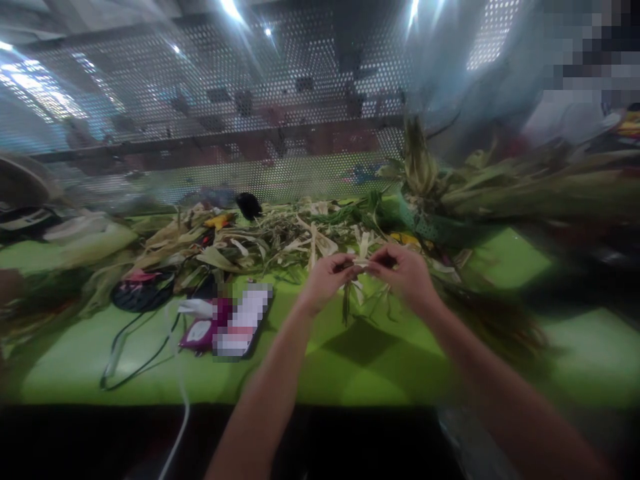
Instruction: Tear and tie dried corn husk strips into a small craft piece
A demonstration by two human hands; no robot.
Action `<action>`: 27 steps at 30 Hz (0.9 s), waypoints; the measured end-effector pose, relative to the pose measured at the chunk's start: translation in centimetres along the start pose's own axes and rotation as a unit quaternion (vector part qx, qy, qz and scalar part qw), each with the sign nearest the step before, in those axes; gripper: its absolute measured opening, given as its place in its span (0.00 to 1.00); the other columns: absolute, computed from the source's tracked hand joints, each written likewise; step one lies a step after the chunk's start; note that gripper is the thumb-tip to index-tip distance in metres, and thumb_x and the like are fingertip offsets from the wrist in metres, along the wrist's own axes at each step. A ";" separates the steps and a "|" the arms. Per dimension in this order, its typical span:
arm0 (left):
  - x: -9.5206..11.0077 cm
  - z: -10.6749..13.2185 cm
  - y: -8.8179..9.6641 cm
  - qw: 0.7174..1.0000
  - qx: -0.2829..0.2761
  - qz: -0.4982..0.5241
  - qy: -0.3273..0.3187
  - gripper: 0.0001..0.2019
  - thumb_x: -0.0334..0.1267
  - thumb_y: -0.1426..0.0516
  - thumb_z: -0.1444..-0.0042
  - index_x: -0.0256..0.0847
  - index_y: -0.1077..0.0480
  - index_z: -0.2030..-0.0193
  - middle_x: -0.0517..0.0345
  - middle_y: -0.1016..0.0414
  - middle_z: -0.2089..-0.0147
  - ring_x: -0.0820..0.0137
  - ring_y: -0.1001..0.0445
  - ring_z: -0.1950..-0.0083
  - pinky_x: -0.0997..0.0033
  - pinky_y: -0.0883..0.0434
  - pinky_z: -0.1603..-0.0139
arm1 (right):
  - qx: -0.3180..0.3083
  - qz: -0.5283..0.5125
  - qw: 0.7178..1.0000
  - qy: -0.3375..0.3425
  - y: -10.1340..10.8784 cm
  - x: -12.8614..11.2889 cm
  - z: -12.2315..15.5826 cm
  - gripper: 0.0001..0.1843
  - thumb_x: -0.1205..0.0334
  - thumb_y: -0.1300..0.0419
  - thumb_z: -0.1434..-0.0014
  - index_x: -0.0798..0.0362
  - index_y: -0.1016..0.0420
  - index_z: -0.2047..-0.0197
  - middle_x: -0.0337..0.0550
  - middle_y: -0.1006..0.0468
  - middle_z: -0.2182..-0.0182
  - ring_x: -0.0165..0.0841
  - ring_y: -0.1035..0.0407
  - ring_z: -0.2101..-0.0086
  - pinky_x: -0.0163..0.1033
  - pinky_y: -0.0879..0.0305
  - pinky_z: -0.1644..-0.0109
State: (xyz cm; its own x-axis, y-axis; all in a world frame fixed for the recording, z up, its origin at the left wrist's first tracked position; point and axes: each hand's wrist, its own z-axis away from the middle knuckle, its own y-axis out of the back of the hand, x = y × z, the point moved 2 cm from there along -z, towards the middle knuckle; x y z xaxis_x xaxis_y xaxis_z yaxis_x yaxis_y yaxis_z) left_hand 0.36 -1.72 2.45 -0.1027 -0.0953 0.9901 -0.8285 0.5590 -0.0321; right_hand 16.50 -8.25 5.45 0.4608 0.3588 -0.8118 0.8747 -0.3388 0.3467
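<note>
My left hand (327,280) and my right hand (403,273) meet over the green tabletop, fingers pinched together. Between them is a small piece made of pale dried husk strips (364,250), some pointing up and others hanging below the fingers. Both hands grip it, the left at its left side and the right at its right side. Just behind lies a loose heap of dried husks and stalks (280,233). The fingertips partly cover the middle of the husk piece.
On the left are a phone (245,320), a purple packet (200,333) with a white tissue, a black round pouch (143,290) and a white cable (183,387). A green basket (430,223) with husks stands at the right back. A perforated metal panel (240,120) rises behind the table.
</note>
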 end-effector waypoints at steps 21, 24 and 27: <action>-0.9 0.0 -1.3 0.997 0.055 0.056 0.020 0.16 0.46 0.31 0.56 0.37 0.23 0.66 0.60 0.26 0.70 0.76 0.32 0.69 0.76 0.35 0.66 | -0.067 0.170 0.975 0.123 0.6 0.3 -0.4 0.06 0.66 0.40 0.40 0.52 0.28 0.70 0.42 0.25 0.71 0.33 0.33 0.70 0.36 0.43 0.66; -0.9 0.1 -1.6 0.993 0.066 0.094 0.023 0.15 0.44 0.31 0.57 0.37 0.24 0.66 0.60 0.25 0.69 0.76 0.32 0.69 0.75 0.35 0.66 | -0.058 0.166 0.978 0.115 0.4 0.3 -0.3 0.06 0.65 0.39 0.41 0.52 0.27 0.70 0.42 0.24 0.72 0.34 0.33 0.70 0.37 0.42 0.66; -0.7 0.2 -1.8 0.989 0.086 0.120 0.016 0.12 0.41 0.32 0.57 0.38 0.25 0.67 0.61 0.26 0.70 0.77 0.33 0.70 0.76 0.35 0.66 | -0.031 0.133 0.986 0.091 0.2 0.3 -0.1 0.05 0.64 0.38 0.42 0.51 0.25 0.70 0.41 0.23 0.72 0.33 0.31 0.70 0.37 0.39 0.66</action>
State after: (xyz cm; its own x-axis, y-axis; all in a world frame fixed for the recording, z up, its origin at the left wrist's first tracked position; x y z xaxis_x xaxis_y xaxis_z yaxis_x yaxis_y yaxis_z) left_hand 1.80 -2.76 1.76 -0.2929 0.0510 0.9548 -0.8642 0.4132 -0.2872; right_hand 16.81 -8.16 5.29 0.6902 0.4168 -0.5916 0.7236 -0.3901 0.5693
